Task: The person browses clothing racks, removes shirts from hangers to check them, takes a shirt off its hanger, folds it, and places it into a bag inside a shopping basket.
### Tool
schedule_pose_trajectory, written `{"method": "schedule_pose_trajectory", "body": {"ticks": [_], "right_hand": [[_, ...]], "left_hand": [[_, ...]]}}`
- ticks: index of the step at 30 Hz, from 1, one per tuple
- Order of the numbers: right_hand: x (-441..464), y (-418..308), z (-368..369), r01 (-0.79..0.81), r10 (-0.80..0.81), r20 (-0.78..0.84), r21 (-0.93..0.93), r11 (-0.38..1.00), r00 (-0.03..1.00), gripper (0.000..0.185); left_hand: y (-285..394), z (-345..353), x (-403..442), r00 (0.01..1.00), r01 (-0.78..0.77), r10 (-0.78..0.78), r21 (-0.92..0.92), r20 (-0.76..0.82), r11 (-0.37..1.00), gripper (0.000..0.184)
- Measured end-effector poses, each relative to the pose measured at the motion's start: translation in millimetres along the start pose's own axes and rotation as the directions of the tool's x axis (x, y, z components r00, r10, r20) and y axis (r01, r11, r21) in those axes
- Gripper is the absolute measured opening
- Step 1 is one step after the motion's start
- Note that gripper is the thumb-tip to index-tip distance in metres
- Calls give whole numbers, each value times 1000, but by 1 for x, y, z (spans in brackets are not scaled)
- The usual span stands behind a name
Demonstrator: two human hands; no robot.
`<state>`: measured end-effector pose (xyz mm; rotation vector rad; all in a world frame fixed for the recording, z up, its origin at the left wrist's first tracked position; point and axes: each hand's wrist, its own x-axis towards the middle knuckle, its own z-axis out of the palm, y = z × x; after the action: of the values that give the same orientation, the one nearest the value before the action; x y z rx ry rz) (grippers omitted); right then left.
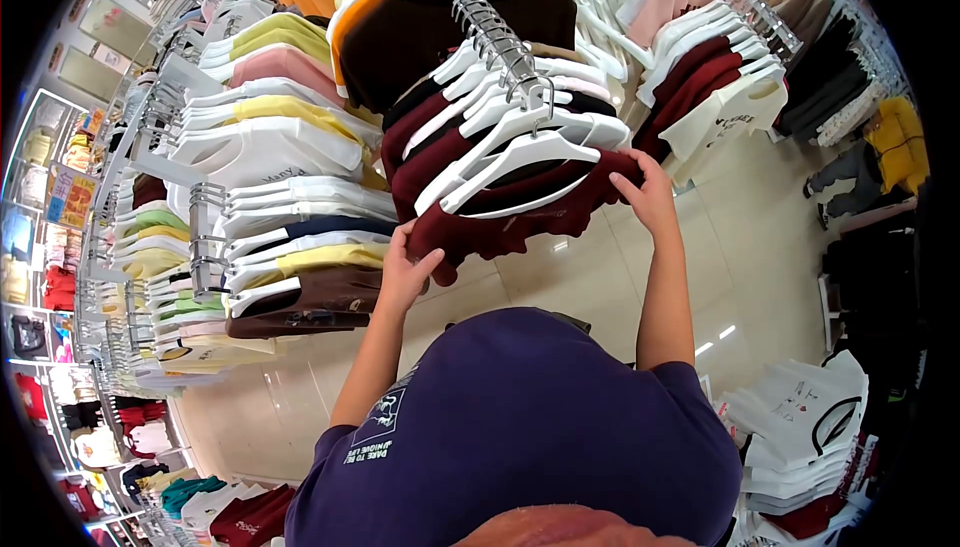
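A maroon shirt (520, 229) hangs on a white hanger (520, 159) at the front of the central rack. My left hand (405, 269) pinches its left side, thumb on the front and fingers partly hidden behind the cloth. On the other side, my right hand (643, 190) grips the shirt near its right shoulder. The shirt is spread between both hands, with small dark lettering on its front. Behind it, more maroon, black and white garments hang on white hangers from a metal rail (495, 42).
Racks of white, yellow and dark shirts (300, 217) stand on the left. More garments (725, 107) hang at the upper right. A person in a yellow top (897, 147) is at the far right. White shirts (800, 412) hang at the lower right, above a tiled floor (560, 282).
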<state>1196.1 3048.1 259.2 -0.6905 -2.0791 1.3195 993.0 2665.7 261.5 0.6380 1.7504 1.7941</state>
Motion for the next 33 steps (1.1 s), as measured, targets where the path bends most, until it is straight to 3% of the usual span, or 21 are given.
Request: {"method": "schedule_pose_trajectory", "body": {"ticks": [7, 10, 16, 21, 27, 33], "right_hand": [[-14, -34, 0, -177, 173, 89, 37, 983, 981, 36], [-12, -21, 3, 36, -35, 61, -21, 999, 998, 36], [-14, -18, 1, -21, 21, 41, 7, 1000, 999, 41], [-12, -19, -1, 29, -29, -4, -30, 999, 1000, 45], [-13, -13, -3, 41, -41, -12, -16, 999, 999, 46], [-17, -15, -7, 41, -41, 8, -20, 999, 999, 44]], "left_hand": [[6, 6, -3, 998, -25, 28, 53, -55, 998, 53], [10, 4, -4, 997, 29, -23, 80, -73, 996, 41], [6, -6, -8, 994, 106, -109, 89, 24, 990, 33], [0, -8, -8, 996, 13, -35, 257, 80, 966, 39], [10, -1, -14, 988, 63, -75, 92, 137, 994, 36], [3, -5, -20, 981, 100, -112, 87, 155, 991, 35]]}}
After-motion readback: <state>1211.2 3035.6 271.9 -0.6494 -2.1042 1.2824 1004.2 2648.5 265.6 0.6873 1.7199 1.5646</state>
